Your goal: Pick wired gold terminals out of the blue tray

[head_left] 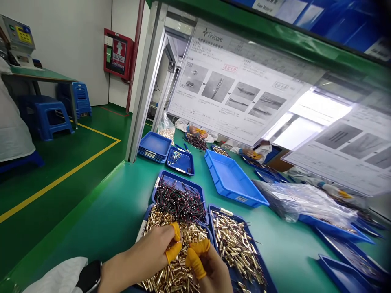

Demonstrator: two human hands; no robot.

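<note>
My left hand [157, 246], with yellow finger cots on thumb and forefinger, is closed in a pinch above a heap of small brass-coloured tubes [168, 274]. Close beside it, my right hand [212, 268] wears yellow cots too, its fingers pinched together. Whatever lies between the fingertips of either hand is too small or hidden to make out. The tubes fill a blue tray directly under both hands. Behind it, dark and red thin wires [180, 201] are piled in another blue tray [185, 182]. To the right, a third tray [263, 260] has more brass tubes, some with wires.
A large light-blue bin [221, 185] stands farther back on the green table [128, 191]. Stacked blue trays [155, 146] sit by the metal post [142, 93]. Instruction sheets [238, 85] hang overhead. Plastic bags [299, 197] lie at right. Co-workers' hands [198, 132] work across the table.
</note>
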